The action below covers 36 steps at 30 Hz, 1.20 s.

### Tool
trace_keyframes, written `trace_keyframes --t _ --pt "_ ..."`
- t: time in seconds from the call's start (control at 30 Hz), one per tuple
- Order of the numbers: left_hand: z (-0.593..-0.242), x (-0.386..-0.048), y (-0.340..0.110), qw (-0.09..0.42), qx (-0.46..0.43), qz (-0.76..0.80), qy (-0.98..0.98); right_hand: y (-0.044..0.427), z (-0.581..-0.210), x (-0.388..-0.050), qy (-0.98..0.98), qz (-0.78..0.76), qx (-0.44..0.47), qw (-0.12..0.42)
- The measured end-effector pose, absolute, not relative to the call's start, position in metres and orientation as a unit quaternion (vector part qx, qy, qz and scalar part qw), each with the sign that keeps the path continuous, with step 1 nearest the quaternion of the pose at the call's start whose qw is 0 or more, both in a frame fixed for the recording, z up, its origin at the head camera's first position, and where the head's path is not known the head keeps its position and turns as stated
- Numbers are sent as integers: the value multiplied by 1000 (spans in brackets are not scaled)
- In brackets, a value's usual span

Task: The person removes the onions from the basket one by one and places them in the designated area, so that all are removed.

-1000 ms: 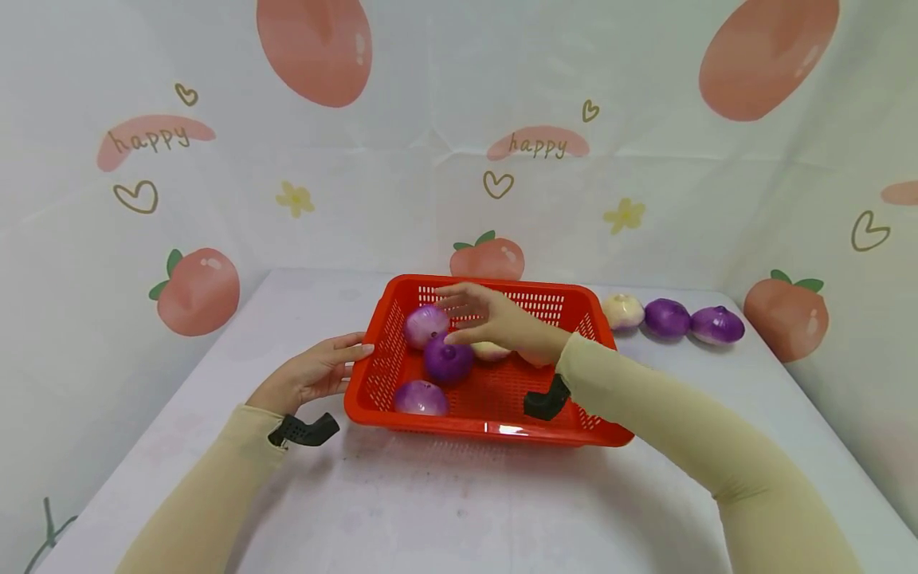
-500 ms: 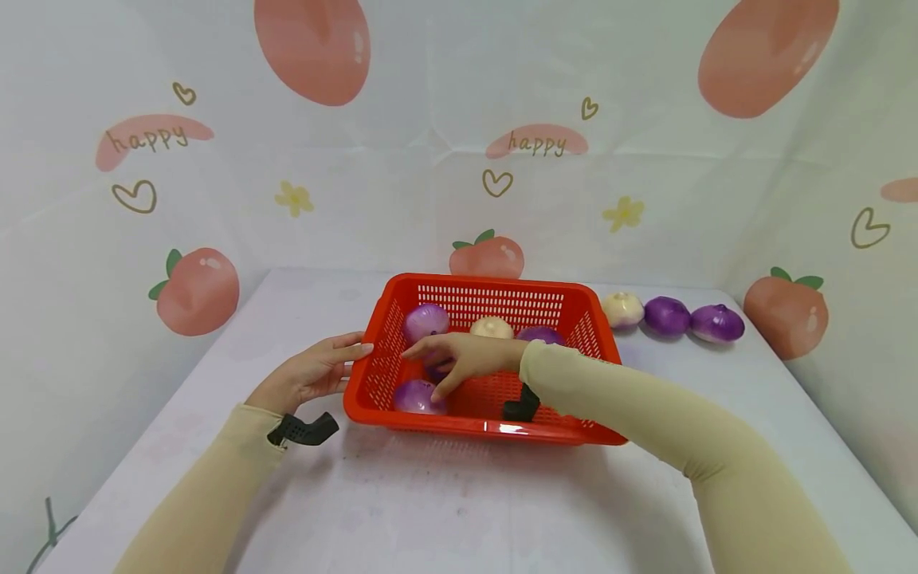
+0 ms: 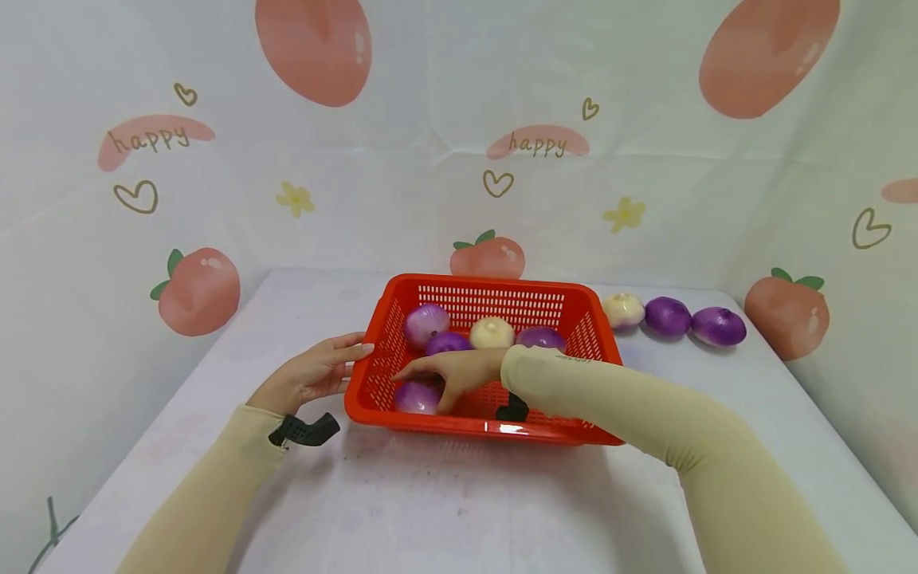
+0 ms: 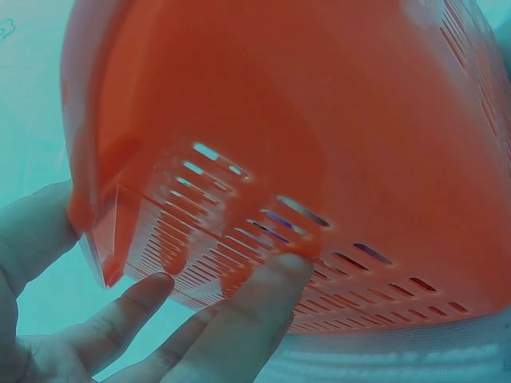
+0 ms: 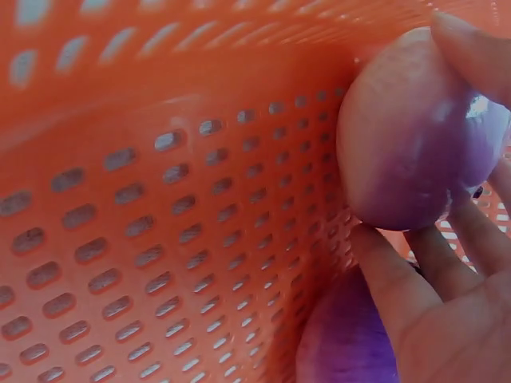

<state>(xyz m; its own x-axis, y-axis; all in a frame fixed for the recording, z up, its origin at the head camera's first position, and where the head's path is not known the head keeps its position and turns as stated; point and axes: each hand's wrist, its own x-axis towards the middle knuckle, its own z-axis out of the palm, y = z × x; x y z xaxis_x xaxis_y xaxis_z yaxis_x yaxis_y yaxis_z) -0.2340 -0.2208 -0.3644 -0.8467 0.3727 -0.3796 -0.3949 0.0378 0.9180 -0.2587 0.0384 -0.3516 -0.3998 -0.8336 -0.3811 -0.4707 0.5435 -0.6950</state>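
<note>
A red plastic basket [image 3: 445, 424] with slotted walls stands on the white table. My left hand [image 3: 304, 376] grips its left edge, thumb on the rim and fingers against the outer wall [image 4: 239, 80], as the left wrist view shows. Inside the basket, my right hand [image 3: 459, 376] holds a pale purple onion [image 3: 414, 399] at the front left corner. In the right wrist view the thumb lies on one side of this onion [image 5: 407, 144] and the fingers on the other. Behind it in the basket are a dark purple onion [image 3: 449, 343] and a light purple one [image 3: 426, 324].
Also in the basket are a white onion [image 3: 492, 332] and a purple onion [image 3: 541, 338]. On the table to the right, a white onion [image 3: 622, 311] and two purple onions [image 3: 667, 317] lie in a row. A printed cloth [image 3: 402, 207] hangs behind the table.
My right hand has moved from above the middle of the basket, leftward and toward me, down onto the front left onion. The left hand stays on the basket's edge.
</note>
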Motion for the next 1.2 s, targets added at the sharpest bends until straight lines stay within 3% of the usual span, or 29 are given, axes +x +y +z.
trace_keyframes --t 0.87,1.2 --pt "-365 -233 -224 281 1 704 652 38 -352 -260 803 -234 -417 354" --pt "-364 -236 -221 282 0 710 646 56 -319 -265 811 -267 -415 315"
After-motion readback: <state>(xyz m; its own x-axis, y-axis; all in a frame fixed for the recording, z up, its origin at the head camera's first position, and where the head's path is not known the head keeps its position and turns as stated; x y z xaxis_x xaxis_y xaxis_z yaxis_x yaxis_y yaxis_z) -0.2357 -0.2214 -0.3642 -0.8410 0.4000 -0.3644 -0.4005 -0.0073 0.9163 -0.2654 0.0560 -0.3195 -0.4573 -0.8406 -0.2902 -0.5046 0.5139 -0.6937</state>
